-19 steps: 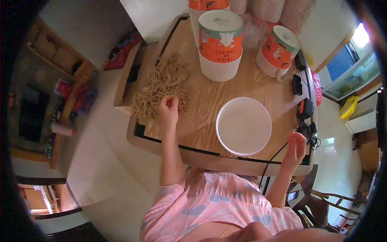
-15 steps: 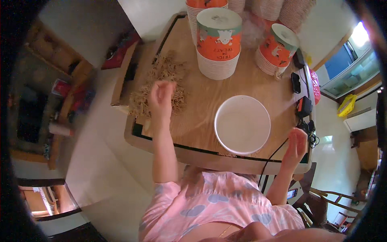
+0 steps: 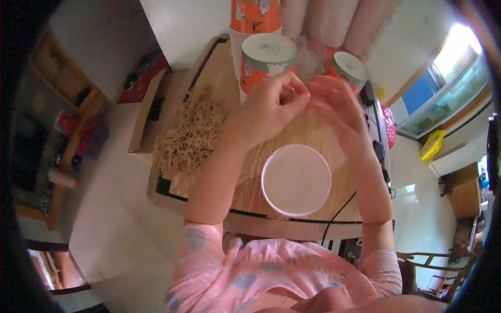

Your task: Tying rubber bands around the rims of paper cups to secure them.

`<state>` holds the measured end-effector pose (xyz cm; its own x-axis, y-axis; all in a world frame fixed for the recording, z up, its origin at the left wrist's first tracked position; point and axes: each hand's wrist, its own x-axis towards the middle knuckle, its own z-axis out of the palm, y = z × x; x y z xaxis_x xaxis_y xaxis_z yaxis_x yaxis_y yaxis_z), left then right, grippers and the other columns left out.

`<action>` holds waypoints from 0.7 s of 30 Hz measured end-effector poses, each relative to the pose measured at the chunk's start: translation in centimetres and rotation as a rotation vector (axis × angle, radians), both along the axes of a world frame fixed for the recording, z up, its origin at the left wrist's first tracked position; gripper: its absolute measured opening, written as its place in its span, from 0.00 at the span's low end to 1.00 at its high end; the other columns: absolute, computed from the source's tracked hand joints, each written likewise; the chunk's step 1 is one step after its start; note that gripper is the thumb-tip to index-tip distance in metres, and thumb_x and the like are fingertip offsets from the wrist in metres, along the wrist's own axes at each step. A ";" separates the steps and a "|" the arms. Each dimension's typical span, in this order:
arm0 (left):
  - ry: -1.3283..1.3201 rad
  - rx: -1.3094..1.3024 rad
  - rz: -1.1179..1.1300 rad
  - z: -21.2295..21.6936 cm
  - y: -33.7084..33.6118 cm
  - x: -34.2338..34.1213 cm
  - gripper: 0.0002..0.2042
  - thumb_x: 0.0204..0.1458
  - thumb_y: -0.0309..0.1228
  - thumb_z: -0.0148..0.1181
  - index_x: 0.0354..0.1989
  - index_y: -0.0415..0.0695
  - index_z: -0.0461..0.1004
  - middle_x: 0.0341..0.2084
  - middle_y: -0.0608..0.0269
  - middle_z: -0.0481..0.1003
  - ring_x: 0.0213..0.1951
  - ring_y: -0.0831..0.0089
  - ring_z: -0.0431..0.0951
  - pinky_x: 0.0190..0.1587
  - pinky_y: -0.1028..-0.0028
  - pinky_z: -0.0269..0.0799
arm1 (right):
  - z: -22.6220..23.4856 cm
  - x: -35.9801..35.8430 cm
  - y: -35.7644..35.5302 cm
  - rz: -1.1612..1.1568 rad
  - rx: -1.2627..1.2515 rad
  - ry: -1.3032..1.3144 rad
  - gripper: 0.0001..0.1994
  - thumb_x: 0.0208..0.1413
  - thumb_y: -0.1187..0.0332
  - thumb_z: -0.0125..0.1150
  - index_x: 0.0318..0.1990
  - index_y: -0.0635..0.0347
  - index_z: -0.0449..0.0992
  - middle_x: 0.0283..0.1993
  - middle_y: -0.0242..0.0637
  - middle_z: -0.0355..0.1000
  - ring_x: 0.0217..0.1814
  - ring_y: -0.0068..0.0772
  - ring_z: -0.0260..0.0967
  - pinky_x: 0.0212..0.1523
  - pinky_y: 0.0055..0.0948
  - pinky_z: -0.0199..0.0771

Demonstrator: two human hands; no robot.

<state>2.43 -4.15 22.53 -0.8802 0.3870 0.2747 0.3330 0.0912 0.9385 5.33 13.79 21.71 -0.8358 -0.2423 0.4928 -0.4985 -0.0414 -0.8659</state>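
Bucket (image 3: 296, 180), white, round and open-mouthed, stood on the wood-grain desk (image 3: 248, 182), left hand (image 3: 279, 101) curled and right hand (image 3: 336, 99) half-bent and blurred, held close together beyond it, anything pinched cannot be told, tangled tan twine (image 3: 190, 133) heaped at left, upturned orange-and-green paper-bucket stack (image 3: 269, 49) partly hidden behind.

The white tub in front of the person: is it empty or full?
The tub looks empty: only its bare, pale inside shows.
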 end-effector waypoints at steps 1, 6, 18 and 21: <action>0.010 0.008 0.009 -0.3 0.2 -0.4 0.07 0.50 0.31 0.60 0.33 0.43 0.72 0.25 0.70 0.74 0.28 0.82 0.73 0.31 0.79 0.69 | -0.2 -0.8 -0.5 0.097 -0.018 -0.129 0.22 0.56 0.73 0.53 0.58 0.60 0.57 0.51 0.37 0.66 0.50 0.26 0.67 0.51 0.24 0.66; -0.013 -0.114 0.011 -2.6 -0.9 -1.9 0.07 0.47 0.31 0.62 0.29 0.41 0.74 0.21 0.69 0.74 0.26 0.82 0.73 0.30 0.80 0.68 | 0.2 -2.7 1.7 -0.141 0.587 -0.415 0.10 0.53 0.72 0.58 0.42 0.63 0.72 0.34 0.29 0.73 0.37 0.19 0.67 0.37 0.20 0.67; -0.161 -0.104 -0.095 -12.5 -1.4 -4.0 0.08 0.45 0.32 0.63 0.30 0.40 0.77 0.17 0.67 0.72 0.22 0.81 0.69 0.27 0.78 0.65 | -3.4 -1.4 7.7 -0.496 0.549 -0.318 0.03 0.53 0.72 0.57 0.32 0.62 0.74 0.25 0.25 0.70 0.27 0.11 0.61 0.28 0.15 0.61; -0.150 -0.015 -0.138 -11.7 -0.3 -4.1 0.05 0.46 0.27 0.63 0.32 0.43 0.78 0.23 0.69 0.75 0.26 0.82 0.70 0.29 0.79 0.67 | -3.4 -0.6 6.4 -0.486 0.644 -0.282 0.02 0.52 0.74 0.58 0.32 0.62 0.74 0.24 0.24 0.69 0.24 0.10 0.60 0.25 0.13 0.60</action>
